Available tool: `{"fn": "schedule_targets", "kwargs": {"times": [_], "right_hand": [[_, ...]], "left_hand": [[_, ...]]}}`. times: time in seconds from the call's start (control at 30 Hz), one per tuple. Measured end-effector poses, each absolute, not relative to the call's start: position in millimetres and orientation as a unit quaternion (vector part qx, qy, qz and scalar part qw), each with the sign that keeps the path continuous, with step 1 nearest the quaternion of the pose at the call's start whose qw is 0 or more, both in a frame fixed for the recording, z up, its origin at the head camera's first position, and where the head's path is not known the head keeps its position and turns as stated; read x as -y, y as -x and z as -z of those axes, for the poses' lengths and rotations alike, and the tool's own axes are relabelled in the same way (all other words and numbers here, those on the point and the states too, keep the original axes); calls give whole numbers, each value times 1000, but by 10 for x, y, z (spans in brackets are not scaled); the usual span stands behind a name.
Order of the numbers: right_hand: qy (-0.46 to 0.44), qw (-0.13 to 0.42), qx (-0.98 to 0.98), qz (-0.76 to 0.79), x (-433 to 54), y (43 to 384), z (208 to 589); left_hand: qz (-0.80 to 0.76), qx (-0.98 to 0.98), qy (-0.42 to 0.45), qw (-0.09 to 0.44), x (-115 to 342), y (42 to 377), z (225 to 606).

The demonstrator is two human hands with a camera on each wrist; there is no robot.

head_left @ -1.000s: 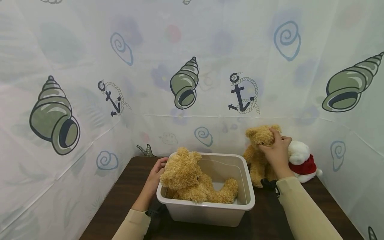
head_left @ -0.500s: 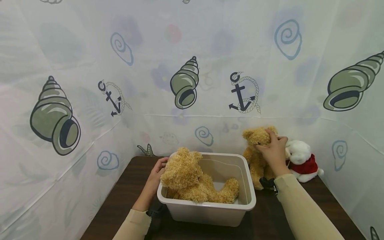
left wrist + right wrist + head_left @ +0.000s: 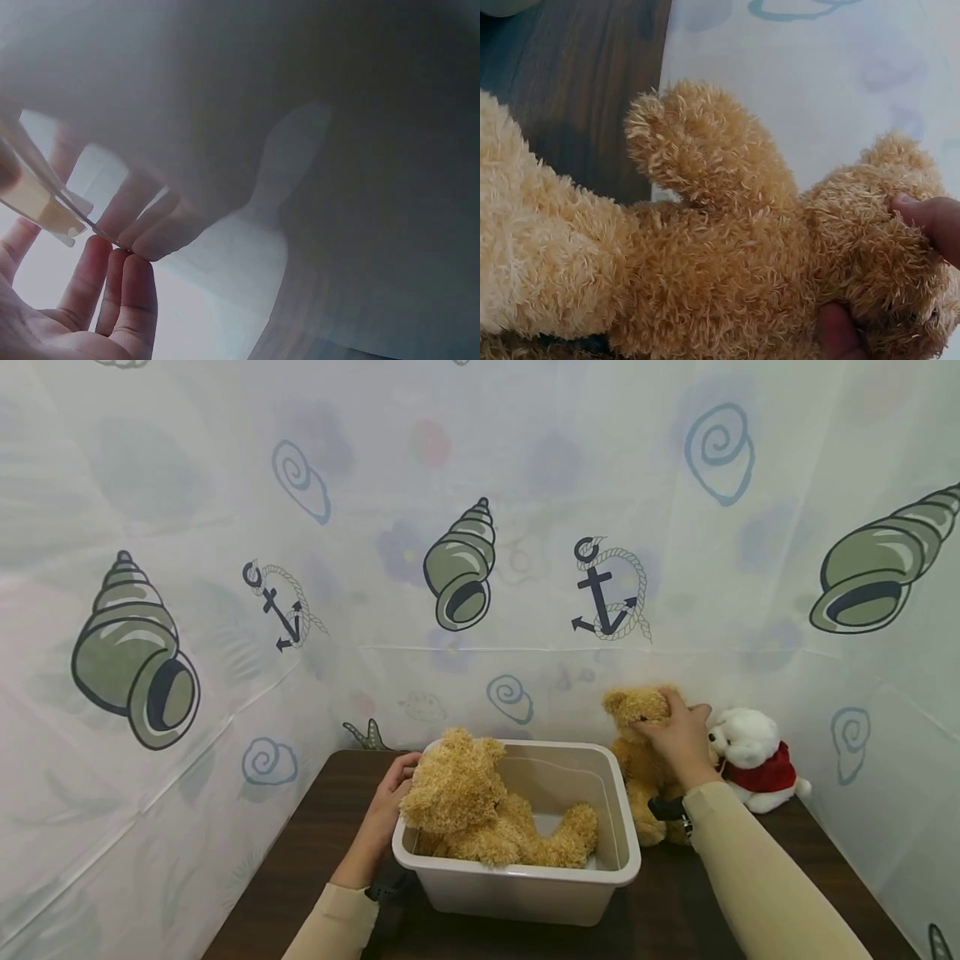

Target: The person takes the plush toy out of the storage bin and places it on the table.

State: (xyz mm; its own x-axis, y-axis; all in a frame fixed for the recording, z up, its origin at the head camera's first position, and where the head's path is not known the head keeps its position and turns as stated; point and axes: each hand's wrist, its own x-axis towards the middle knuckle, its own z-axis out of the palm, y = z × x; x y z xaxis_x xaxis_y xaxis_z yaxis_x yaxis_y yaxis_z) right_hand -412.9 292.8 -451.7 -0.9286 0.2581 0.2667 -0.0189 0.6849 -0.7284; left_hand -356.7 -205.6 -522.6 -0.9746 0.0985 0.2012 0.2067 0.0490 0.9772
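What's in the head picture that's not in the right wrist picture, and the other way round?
Only in the head view: the left hand at the tub, the teddy bear inside it, the white toy in red, and the anchors.

Only in the right wrist view: fur so close that you can see single strands.

In both: the held bear, the right hand pinching its head, the dark table and the pale backdrop. A pale bit in the wrist view's top left corner may be the tub; I can't be sure.
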Motion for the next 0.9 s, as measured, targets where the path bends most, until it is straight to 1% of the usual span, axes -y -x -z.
{"fn": "schedule_targets", "kwargs": {"times": [0.23, 0.53, 0.7, 0.9], "right_hand": [[81, 160, 904, -389, -2964, 4225, 4575], [77, 174, 903, -386, -2885, 4328, 4554], [71, 163, 907, -382, -2876, 4351, 4570], [86, 153, 910, -376, -2873, 4355, 4595]], "left_hand": [[681, 724, 102, 41, 2053, 3574, 5215], [682, 724, 98, 41, 2063, 3564, 5239], [684, 721, 101, 41, 2054, 3570, 5246], [672, 732, 98, 44, 2060, 3558, 5228]]}}
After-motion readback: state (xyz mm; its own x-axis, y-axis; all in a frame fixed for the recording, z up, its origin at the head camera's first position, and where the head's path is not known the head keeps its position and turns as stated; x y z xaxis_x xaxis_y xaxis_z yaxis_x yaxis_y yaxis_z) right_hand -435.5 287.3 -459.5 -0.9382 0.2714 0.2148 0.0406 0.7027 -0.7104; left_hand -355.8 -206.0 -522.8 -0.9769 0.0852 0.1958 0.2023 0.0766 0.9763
